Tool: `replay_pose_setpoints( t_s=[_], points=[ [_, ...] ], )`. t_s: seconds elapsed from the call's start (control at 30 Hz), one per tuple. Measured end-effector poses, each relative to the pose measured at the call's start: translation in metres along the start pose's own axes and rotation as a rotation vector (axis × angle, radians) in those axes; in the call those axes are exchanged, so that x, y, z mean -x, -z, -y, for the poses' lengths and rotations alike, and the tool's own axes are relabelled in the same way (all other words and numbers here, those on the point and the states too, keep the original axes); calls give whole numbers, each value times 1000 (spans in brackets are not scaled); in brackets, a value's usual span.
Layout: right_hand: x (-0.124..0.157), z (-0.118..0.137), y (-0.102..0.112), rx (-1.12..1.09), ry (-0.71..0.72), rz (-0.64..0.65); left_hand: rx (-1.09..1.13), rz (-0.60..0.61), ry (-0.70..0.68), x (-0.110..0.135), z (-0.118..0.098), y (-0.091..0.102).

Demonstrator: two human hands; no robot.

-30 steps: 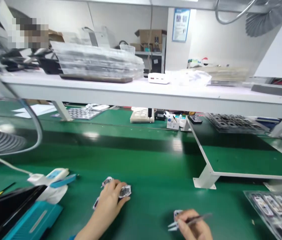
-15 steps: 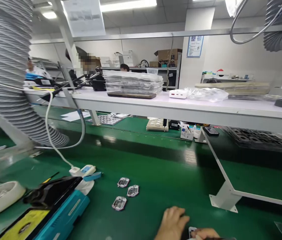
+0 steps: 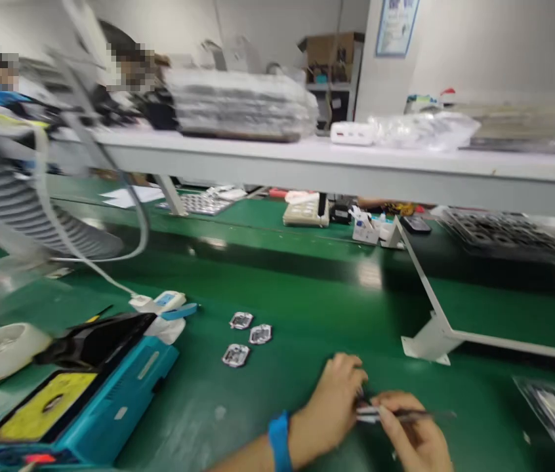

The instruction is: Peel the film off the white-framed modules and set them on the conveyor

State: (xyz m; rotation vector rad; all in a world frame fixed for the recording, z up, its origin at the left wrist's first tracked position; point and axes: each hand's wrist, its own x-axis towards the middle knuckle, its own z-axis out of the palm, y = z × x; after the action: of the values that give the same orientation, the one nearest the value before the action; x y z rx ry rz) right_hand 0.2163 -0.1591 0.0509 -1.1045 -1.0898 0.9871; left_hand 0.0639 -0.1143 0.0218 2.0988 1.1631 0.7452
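Note:
My left hand (image 3: pixel 332 401), with a blue wristband (image 3: pixel 280 442), is closed with its fingers curled around the edge of a small pale-and-dark part (image 3: pixel 369 413). Close beside it, my right hand (image 3: pixel 418 432) pinches a slim dark pointed tool (image 3: pixel 418 415), blurred, whose tip sticks out to the right. The right fingertips meet the small part's right side. Up and left of my hands, three small squarish electronic parts with rounded corners lie on the green bench, the nearest part (image 3: pixel 236 355) lowest.
A teal machine with a yellow panel (image 3: pixel 44 406) stands at the left, near a power strip (image 3: pixel 169 301) and white bowl (image 3: pixel 4 351). A raised shelf (image 3: pixel 277 157) crosses behind. At right are a metal stand (image 3: pixel 428 341) and a clear bag of parts (image 3: pixel 553 413).
The view has tilted down, so the bench things sit higher. My hands show more fully now, close together at the small part. The three parts on the bench have not moved.

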Motion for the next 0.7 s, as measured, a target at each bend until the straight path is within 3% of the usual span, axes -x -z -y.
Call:
replay_pose_setpoints(
  t_s=[0.07, 0.2, 0.47, 0.57, 0.7],
  points=[
    [-1, 5, 3, 28, -3, 78, -1, 51, 30, 5, 0, 21],
    [-4, 7, 3, -2, -12, 51, -49, 156, 39, 6, 10, 45],
    [-8, 3, 2, -63, -90, 7, -144, 89, 42, -4, 5, 39],
    [-10, 2, 3, -95, -103, -18, -1, 25, 80, -1, 1, 35],
    [-10, -1, 3, -157, -106, -14, 439, 46, 327, 10, -8, 27]
  ],
)
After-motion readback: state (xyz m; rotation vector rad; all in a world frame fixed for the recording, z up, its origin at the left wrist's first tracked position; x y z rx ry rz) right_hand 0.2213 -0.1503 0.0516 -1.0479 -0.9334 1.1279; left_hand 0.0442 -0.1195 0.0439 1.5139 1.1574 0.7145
